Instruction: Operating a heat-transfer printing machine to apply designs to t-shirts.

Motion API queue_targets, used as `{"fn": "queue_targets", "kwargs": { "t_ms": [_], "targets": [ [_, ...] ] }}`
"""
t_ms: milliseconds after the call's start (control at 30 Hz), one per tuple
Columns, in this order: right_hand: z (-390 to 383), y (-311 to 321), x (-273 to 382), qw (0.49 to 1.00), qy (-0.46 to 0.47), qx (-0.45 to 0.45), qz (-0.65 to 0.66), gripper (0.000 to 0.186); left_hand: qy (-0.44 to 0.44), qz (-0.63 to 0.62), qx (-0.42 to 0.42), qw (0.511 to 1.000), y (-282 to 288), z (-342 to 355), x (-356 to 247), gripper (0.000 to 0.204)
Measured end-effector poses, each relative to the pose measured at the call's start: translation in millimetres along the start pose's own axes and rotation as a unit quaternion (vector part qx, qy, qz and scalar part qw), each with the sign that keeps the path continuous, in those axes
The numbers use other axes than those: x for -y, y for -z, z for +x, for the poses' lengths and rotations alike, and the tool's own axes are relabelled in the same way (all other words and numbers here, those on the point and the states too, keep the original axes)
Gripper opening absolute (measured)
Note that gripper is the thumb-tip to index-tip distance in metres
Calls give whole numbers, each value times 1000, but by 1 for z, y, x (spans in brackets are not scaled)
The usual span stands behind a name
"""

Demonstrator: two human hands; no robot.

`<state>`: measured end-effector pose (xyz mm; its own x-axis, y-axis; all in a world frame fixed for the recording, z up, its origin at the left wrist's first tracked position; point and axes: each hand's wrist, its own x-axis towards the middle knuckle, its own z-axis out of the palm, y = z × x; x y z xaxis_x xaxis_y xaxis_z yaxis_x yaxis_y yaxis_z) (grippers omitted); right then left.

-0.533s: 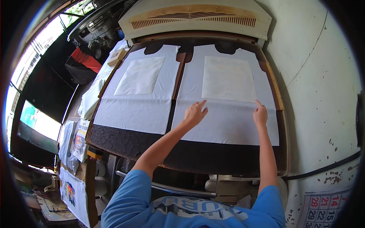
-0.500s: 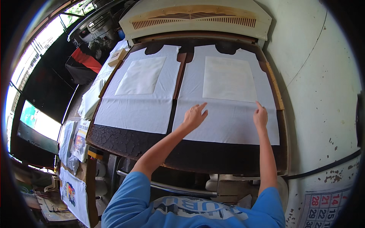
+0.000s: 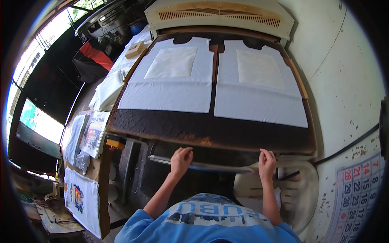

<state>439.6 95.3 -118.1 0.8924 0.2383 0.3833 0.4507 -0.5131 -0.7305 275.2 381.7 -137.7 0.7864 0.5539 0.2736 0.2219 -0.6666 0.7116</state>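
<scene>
**Hands on the press handle**

Both hands, my left hand (image 3: 180, 158) and right hand (image 3: 267, 161), curl around the long grey metal handle bar (image 3: 219, 166) just below the big dark rusty press bed (image 3: 210, 129). I judge the bar stiff, heavy-linked; grip wide. Two white shirts (image 3: 259, 87) lie soft above it.

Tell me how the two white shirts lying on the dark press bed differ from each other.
The left shirt lies nearer the table of folded cloth, while the right shirt lies beside the wall. The left shirt's transfer sheet is wider and squarer; the right shirt's sheet looks taller and narrower. The right shirt's lower hem reaches closer to the front edge than the left shirt's. Both lie flat, white, side by side, untouched by either hand.
</scene>
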Motion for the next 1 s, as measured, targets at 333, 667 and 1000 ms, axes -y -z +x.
{"fn": "queue_targets", "kwargs": {
  "t_ms": [333, 667, 1000],
  "targets": [
    [-31, -45, 13, 994, 4, -36, -99, 13, 36, 55, -92, 994, 21, 7, 28, 20],
    [-32, -53, 3, 980, 34, -90, -177, 27, 48, 108, -54, 992, 21, 9, 24, 20],
    [1, -67, -4, 979, 63, -103, -165, 25, 45, 111, -63, 991, 8, 44, 29, 20]
  ]
}}
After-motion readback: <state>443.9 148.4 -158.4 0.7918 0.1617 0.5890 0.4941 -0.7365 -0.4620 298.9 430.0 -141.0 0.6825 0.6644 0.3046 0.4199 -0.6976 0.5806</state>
